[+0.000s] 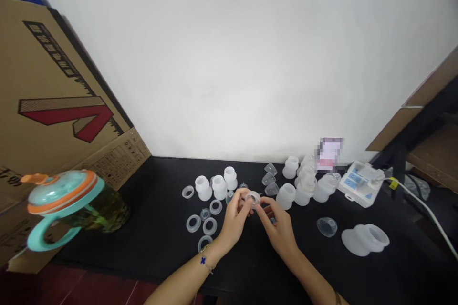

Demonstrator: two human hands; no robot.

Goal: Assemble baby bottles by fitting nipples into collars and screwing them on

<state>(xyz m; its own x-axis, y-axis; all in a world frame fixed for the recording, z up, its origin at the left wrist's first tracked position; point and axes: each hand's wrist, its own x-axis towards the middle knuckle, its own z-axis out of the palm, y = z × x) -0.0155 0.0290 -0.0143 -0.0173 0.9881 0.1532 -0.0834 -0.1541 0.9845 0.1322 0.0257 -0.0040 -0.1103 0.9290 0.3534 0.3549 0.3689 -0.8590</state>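
Observation:
Both my hands meet over the middle of the black table [157, 248]. My left hand [235, 221] pinches a small translucent round silicone part [254, 198] between thumb and fingers. My right hand [277, 226] touches the same part from the right, its fingers curled toward it. Several clear rings [209, 225] lie just left of my left hand. Behind them stand white silicone cups [219, 187]. More white cups [286, 195] and small clear valves [269, 179] sit behind my right hand.
A teal and orange jug [71, 200] stands at the left, before a large cardboard box [53, 105]. At the right lie a clear cap [327, 227], a large white silicone piece [365, 239], and a white device [359, 182] with a cable [425, 207].

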